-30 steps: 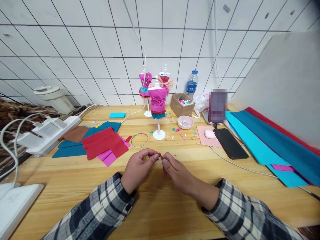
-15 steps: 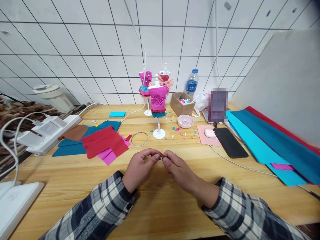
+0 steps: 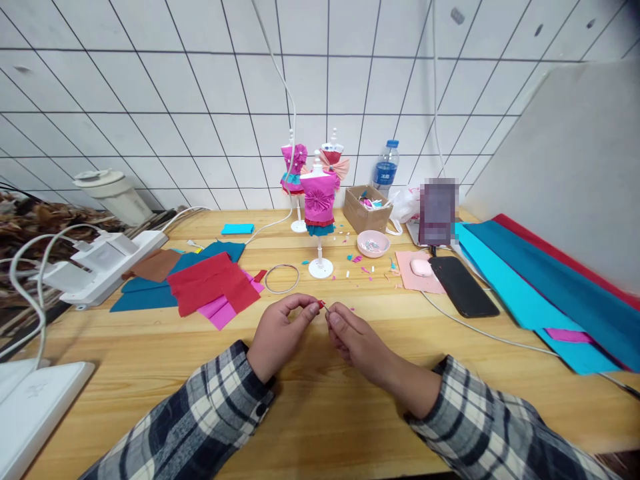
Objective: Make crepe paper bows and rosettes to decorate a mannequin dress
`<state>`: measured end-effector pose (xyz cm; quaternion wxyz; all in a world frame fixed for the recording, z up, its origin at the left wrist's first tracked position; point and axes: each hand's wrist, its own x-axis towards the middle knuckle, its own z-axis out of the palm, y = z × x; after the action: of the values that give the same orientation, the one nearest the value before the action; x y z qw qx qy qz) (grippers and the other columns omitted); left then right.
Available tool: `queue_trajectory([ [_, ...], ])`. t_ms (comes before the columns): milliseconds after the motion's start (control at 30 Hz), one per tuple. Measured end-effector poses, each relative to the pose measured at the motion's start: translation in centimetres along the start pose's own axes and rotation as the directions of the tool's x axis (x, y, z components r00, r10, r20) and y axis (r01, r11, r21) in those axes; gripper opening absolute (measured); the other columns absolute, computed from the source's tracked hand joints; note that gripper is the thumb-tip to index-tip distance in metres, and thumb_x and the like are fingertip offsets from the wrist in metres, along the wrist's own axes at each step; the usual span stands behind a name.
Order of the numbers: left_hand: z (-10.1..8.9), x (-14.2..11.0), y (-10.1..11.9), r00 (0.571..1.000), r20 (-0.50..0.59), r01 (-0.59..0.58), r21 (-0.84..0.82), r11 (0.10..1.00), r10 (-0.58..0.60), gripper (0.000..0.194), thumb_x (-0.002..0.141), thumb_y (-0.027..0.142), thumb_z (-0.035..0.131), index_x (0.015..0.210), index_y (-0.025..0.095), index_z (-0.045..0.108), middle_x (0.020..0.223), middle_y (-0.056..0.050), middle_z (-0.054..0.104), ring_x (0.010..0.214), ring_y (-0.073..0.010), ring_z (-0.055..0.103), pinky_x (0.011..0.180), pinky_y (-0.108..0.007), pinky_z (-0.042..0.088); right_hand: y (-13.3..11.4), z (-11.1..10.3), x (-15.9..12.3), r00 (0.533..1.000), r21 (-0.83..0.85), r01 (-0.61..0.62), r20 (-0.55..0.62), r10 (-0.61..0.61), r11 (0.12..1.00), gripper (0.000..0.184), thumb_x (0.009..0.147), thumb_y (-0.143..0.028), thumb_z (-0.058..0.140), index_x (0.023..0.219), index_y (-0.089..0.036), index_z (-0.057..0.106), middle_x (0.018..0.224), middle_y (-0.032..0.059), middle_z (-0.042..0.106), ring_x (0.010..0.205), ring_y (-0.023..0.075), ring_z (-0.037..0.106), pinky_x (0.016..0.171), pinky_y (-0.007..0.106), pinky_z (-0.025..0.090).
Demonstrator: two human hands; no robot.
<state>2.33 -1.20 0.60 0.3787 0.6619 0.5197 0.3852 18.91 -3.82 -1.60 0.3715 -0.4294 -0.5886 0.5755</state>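
Observation:
My left hand [image 3: 285, 332] is closed in a pinch on a small red piece [image 3: 321, 305], seemingly crepe paper. Just to its right, my right hand [image 3: 359, 339] pinches a thin dark object [image 3: 327, 308] whose end meets the red piece; it is too small to name. Both hands are above the table's front middle. Beyond them stands a white mini dress form [image 3: 320, 267] wearing a magenta top with a pleated rosette [image 3: 319, 199] and a red and teal frill. A thin ring [image 3: 282, 279] lies past my left hand, beside red crepe paper [image 3: 210, 283].
Two more dressed forms [image 3: 299, 223] stand behind. A cardboard box [image 3: 367, 212], a pink bowl [image 3: 373, 244], a water bottle [image 3: 385, 167] and a black phone [image 3: 464, 287] are to the right. Folded teal paper [image 3: 565, 280] lies far right. A power strip [image 3: 110, 280] sits left.
My hands have drawn slightly apart, so the red piece and the thin dark object show more between the fingertips. The view has shifted a little.

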Motion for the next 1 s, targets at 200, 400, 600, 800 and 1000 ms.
queue_trajectory([
  [200, 0.1, 0.1, -0.1, 1.0, 0.002, 0.003, -0.007, 1.0, -0.003, 0.021, 0.079, 0.038, 0.062, 0.081, 0.018, 0.069, 0.083, -0.005, 0.074, 0.081, -0.0197, 0.067, 0.081, -0.032, 0.052, 0.3, 0.1, 0.1, 1.0, -0.022, 0.029, -0.012, -0.029, 0.999, 0.041, 0.095, -0.058, 0.023, 0.078, -0.023, 0.038, 0.063, -0.0046, 0.038, 0.054, 0.0112, 0.032, 0.05, 0.025, 0.028],
  [400, 0.2, 0.1, -0.3, 1.0, -0.002, 0.02, -0.021, 1.0, -0.02, 0.021, 0.079, 0.038, 0.062, 0.08, 0.018, 0.068, 0.082, -0.004, 0.073, 0.081, -0.0197, 0.067, 0.081, -0.032, 0.052, 0.1, 0.1, 0.2, 0.998, -0.085, 0.049, -0.022, -0.051, 0.995, 0.039, 0.095, -0.057, 0.026, 0.077, -0.023, 0.036, 0.062, -0.0047, 0.038, 0.055, 0.0121, 0.035, 0.051, 0.026, 0.03],
  [600, 0.2, 0.1, -0.2, 1.0, 0.0, 0.023, -0.014, 1.0, -0.023, 0.021, 0.079, 0.038, 0.063, 0.081, 0.018, 0.069, 0.083, -0.004, 0.074, 0.082, -0.0194, 0.066, 0.081, -0.031, 0.051, 0.0, 0.1, 0.2, 0.999, -0.111, 0.044, -0.025, -0.047, 0.993, 0.038, 0.096, -0.054, 0.026, 0.076, -0.023, 0.036, 0.062, -0.0047, 0.04, 0.054, 0.012, 0.037, 0.052, 0.026, 0.03],
  [800, 0.2, 0.1, -0.3, 1.0, 0.013, 0.022, -0.027, 0.999, -0.022, 0.021, 0.079, 0.038, 0.063, 0.081, 0.018, 0.069, 0.082, -0.004, 0.073, 0.081, -0.0193, 0.067, 0.08, -0.031, 0.051, -0.2, 0.1, 0.2, 0.999, -0.113, 0.031, -0.028, -0.035, 0.993, 0.04, 0.095, -0.055, 0.029, 0.073, -0.023, 0.037, 0.059, -0.0051, 0.039, 0.053, 0.0118, 0.037, 0.052, 0.026, 0.031],
  [1000, 0.1, 0.1, -0.5, 1.0, 0.024, 0.017, -0.015, 1.0, -0.017, 0.022, 0.079, 0.038, 0.062, 0.082, 0.018, 0.069, 0.084, -0.004, 0.073, 0.082, -0.0195, 0.066, 0.081, -0.031, 0.05, -0.7, -0.5, 0.5, 1.0, -0.15, -0.014, -0.02, 0.011, 0.989, 0.04, 0.094, -0.054, 0.033, 0.07, -0.022, 0.039, 0.057, -0.0055, 0.039, 0.054, 0.0113, 0.037, 0.054, 0.025, 0.032],
])
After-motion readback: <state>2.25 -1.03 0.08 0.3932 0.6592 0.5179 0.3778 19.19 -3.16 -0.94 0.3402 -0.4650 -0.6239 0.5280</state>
